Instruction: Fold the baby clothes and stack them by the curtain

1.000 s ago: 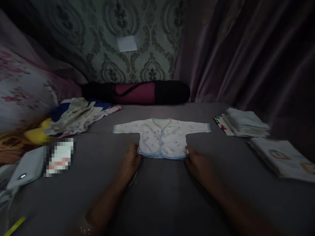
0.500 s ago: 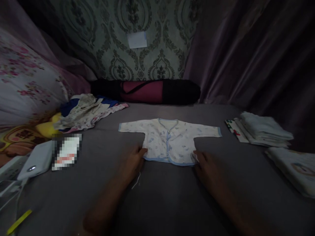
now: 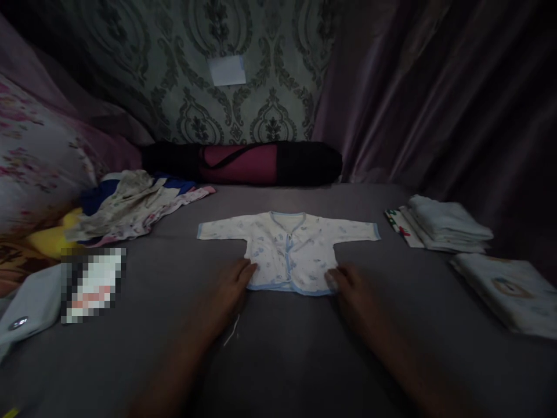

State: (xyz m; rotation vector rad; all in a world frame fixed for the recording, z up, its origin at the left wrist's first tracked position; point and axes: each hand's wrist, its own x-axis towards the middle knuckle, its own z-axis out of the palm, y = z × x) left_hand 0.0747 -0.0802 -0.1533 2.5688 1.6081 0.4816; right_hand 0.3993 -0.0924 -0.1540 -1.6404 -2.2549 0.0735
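A small white baby shirt (image 3: 287, 249) with blue trim and a faint blue print lies flat on the grey bed (image 3: 278, 360), both sleeves spread out sideways. My left hand (image 3: 228, 290) rests at the shirt's lower left corner, fingers closed on the hem. At the lower right corner my right hand (image 3: 352, 290) does the same, fingers pinched on the hem. A thin white thread (image 3: 232, 331) lies on the bed beside my left wrist.
A heap of unfolded clothes (image 3: 130, 206) lies at the left. Folded white cloths (image 3: 444, 223) and a folded printed cloth (image 3: 505, 290) sit at the right. A dark and maroon roll (image 3: 243, 162) lies along the patterned wall. A white device (image 3: 26, 305) is at far left.
Both hands stay at the shirt's bottom corners; the hem has shifted slightly toward me and the view has swung a little. The shirt stays spread flat.
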